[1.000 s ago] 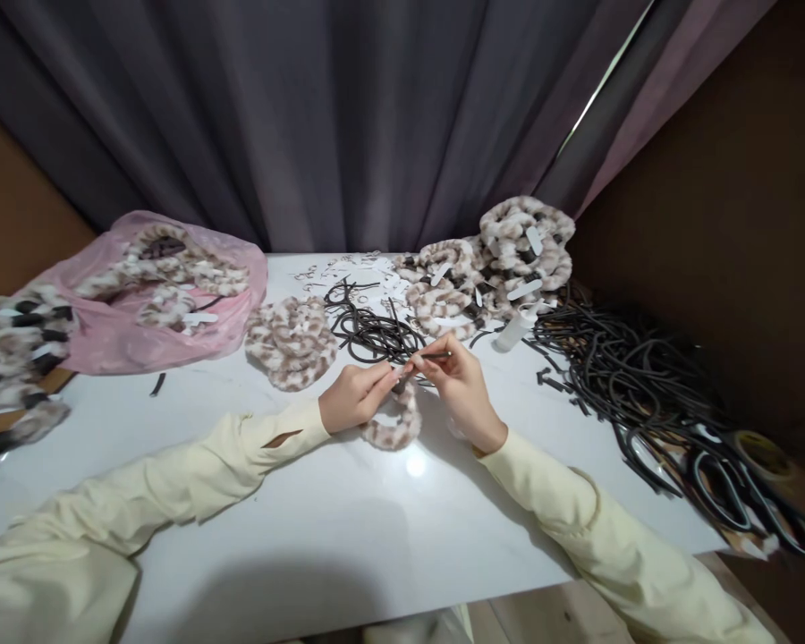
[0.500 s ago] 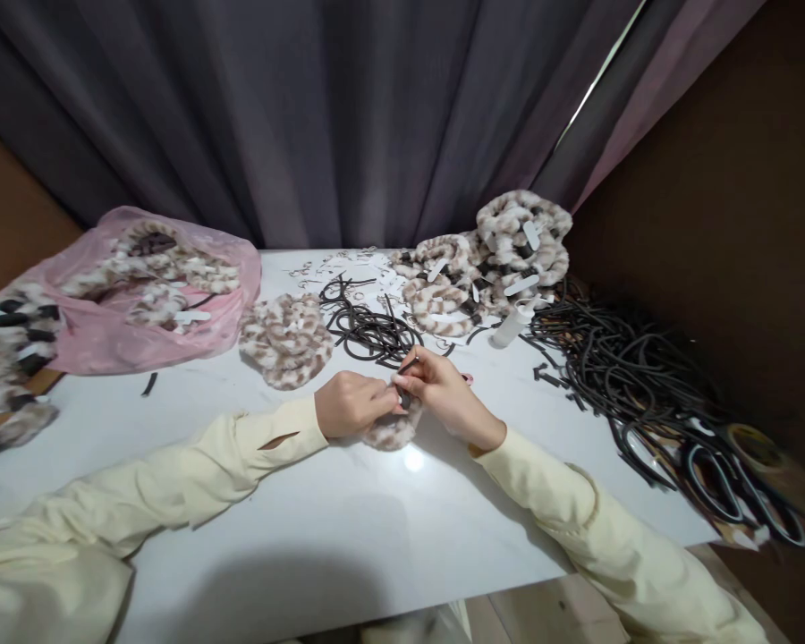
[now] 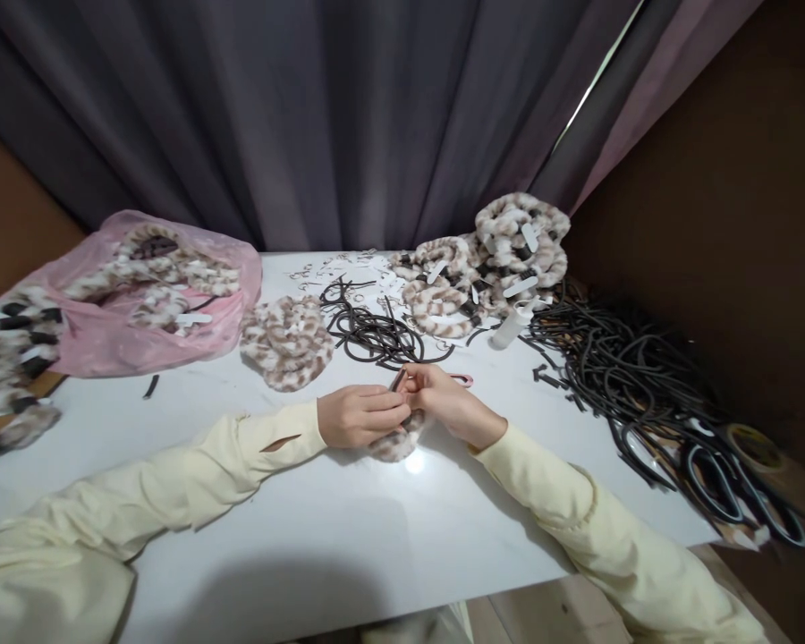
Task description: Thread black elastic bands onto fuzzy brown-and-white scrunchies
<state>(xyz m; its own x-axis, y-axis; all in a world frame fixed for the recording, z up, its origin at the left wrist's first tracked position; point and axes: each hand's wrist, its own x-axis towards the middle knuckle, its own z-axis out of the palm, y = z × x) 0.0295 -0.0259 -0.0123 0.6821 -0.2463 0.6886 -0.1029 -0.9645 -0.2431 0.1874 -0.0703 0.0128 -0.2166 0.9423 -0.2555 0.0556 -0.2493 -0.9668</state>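
Observation:
My left hand (image 3: 363,416) is closed at the middle of the white table, its fingers pressed on a brown-and-white fur piece (image 3: 395,445). Facing it, my right hand (image 3: 448,404) pinches a short end of dark cord (image 3: 398,381) that sticks up between the two hands. A dark band shows on the fur piece under the fingertips, while the rest of it is covered by my hands. Just beyond lies a loose tangle of black cords (image 3: 382,335). To the left rests a patterned fur bundle (image 3: 287,344). A small pink-rimmed tool (image 3: 465,380) lies behind my right hand.
A pink plastic bag (image 3: 154,351) with fur pieces stands at the left. Fur rings with white tags (image 3: 520,234) are piled at the back right, beside a small white bottle (image 3: 512,327). A big heap of black cords (image 3: 617,376) and scissors (image 3: 715,483) cover the right edge.
Both hands have shifted slightly down, together with the fur piece. The left fingers now lie straighter over it, and the pink-rimmed tool shows more behind my right hand.

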